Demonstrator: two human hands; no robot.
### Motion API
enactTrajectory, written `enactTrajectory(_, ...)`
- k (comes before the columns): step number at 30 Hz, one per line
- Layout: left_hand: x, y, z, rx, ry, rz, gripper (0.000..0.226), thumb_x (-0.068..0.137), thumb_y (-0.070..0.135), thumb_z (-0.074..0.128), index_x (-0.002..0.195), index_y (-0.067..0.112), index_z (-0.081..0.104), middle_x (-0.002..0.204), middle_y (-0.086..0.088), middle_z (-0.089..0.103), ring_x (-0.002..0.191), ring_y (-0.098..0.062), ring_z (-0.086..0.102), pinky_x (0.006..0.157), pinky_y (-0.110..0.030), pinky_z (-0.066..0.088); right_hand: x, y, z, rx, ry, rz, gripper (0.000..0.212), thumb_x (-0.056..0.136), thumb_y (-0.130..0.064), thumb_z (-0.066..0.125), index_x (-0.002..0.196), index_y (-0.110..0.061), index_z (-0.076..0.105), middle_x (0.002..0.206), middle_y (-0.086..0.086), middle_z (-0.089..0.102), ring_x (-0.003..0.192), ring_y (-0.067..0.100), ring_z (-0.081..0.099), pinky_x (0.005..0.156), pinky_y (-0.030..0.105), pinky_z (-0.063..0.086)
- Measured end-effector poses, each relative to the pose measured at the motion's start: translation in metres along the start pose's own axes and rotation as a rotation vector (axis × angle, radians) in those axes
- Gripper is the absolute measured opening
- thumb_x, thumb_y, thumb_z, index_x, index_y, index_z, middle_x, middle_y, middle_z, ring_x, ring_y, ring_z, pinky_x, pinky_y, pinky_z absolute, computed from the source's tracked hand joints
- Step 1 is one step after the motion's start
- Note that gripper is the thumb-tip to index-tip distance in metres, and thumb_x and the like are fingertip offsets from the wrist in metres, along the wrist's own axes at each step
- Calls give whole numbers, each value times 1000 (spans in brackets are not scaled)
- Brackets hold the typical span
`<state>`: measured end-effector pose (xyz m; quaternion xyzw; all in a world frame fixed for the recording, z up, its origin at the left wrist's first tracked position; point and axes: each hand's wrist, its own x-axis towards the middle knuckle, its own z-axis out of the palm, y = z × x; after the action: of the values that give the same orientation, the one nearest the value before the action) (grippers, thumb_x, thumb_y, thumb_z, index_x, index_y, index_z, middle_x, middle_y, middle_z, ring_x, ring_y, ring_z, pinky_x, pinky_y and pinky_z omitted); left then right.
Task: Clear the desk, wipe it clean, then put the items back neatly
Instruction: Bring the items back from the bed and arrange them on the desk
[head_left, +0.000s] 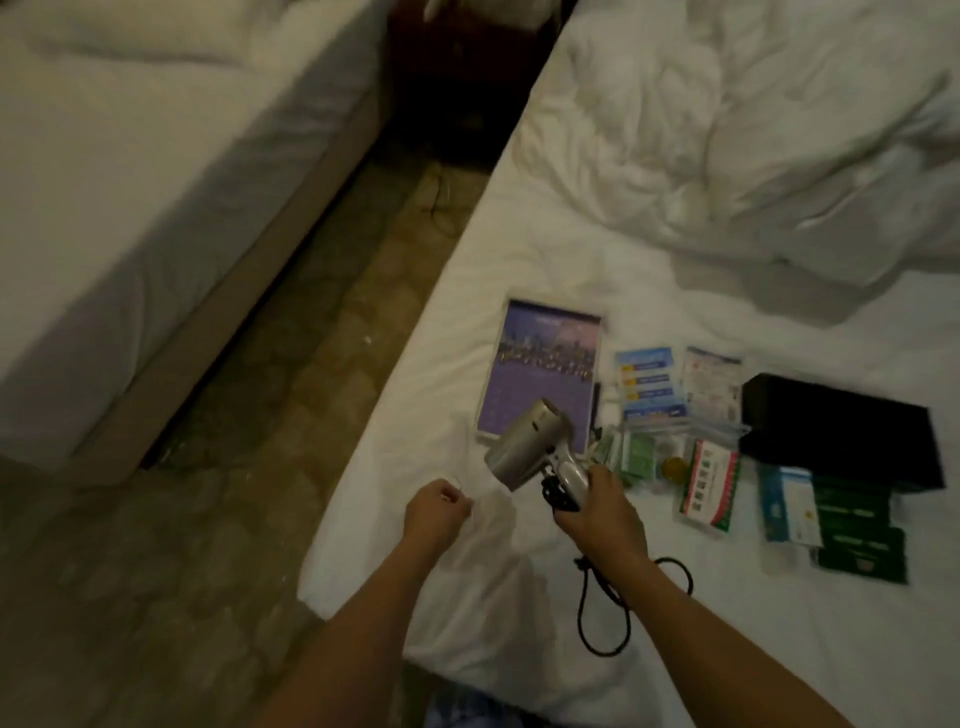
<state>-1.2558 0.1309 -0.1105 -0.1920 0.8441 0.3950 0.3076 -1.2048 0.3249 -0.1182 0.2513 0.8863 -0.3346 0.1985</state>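
**Hair dryer in hand over the bed where the desk's things are parked**

A dim room with two white beds and a strip of patterned brown floor (291, 395) between them. The nearer white-sheeted bed (545, 249) carries a rumpled white duvet (753, 156) at its far end and, closer in, the items laid out flat; the desk itself is not in view.

Largest among them is a black rectangular box (841, 426) on the right, then a purple framed city-skyline picture (540, 364) lying face up. Between the two lie blue and white printed cards (647, 382), and near the edge of the bed dark green flat packets (857, 530).

The silver plastic hair dryer (530, 441) is held above the sheet, its barrel over the picture's lower corner. The right hand (597, 509) is wrapped round its handle. The black power cord (597, 613) hangs from the handle in a loose loop onto the sheet. The left hand (436, 506) is curled into a fist just beside it; whether it pinches anything I cannot tell.

The dryer looks rigid, smooth and fairly light, top-heavy towards the barrel, so the handle is the sound place to hold it. The floppy cord will likely drag and snag the small cards; gathering it in the free hand seems wise.
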Motion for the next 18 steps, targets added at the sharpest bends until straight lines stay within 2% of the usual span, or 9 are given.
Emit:
enactTrajectory(1, -12, 12, -3, -5, -16, 28, 29, 84, 14, 67, 60, 18, 52, 82, -11, 64, 87, -28, 60, 74, -29, 43, -11, -7, -15, 39, 32, 18, 60, 82, -36, 67, 131, -15, 39, 125, 8, 44, 90, 26, 54, 66, 30, 39)
enactTrajectory(4, -43, 52, -3, -3, -72, 120, 29, 85, 15, 68, 60, 19, 52, 85, -15, 66, 90, -31, 62, 71, -29, 43, -46, -18, -62, 137, 180, 55, 49, 80, -33, 68, 118, -13, 44, 114, 10, 48, 83, 26, 51, 67, 34, 43)
enactTrajectory(7, -78, 90, 7, 14, -148, 261, 30, 83, 9, 67, 57, 19, 55, 72, -10, 60, 75, -25, 58, 66, -27, 38, -84, -7, -109, 194, 354, 114, 54, 78, -34, 70, 122, -13, 45, 116, 10, 48, 95, 31, 55, 69, 32, 41)
enactTrajectory(10, -116, 113, 25, 47, -242, 392, 33, 84, 4, 65, 57, 16, 52, 60, -5, 52, 58, -14, 45, 63, -27, 33, -130, 23, -140, 285, 512, 173, 51, 76, -33, 71, 117, -13, 48, 112, 10, 51, 93, 29, 57, 72, 35, 47)
enactTrajectory(12, -143, 125, 43, 82, -291, 467, 29, 84, 1, 63, 60, 14, 53, 59, -4, 51, 55, -13, 43, 59, -27, 34, -166, 48, -155, 384, 610, 228, 47, 74, -28, 73, 111, -14, 49, 107, 9, 53, 89, 26, 58, 72, 35, 49)
enactTrajectory(15, -194, 140, 80, 162, -375, 615, 22, 84, 0, 60, 65, 11, 55, 61, -4, 54, 59, -17, 48, 59, -26, 41, -226, 92, -171, 480, 740, 324, 46, 73, -25, 72, 110, -14, 48, 106, 8, 53, 87, 25, 58, 69, 31, 46)
enactTrajectory(18, -258, 149, 126, 262, -489, 762, 24, 86, 6, 61, 64, 13, 54, 67, -7, 56, 65, -19, 51, 62, -23, 41, -293, 138, -181, 542, 858, 423, 38, 74, -24, 71, 100, -15, 44, 99, 7, 52, 78, 21, 56, 65, 32, 48)
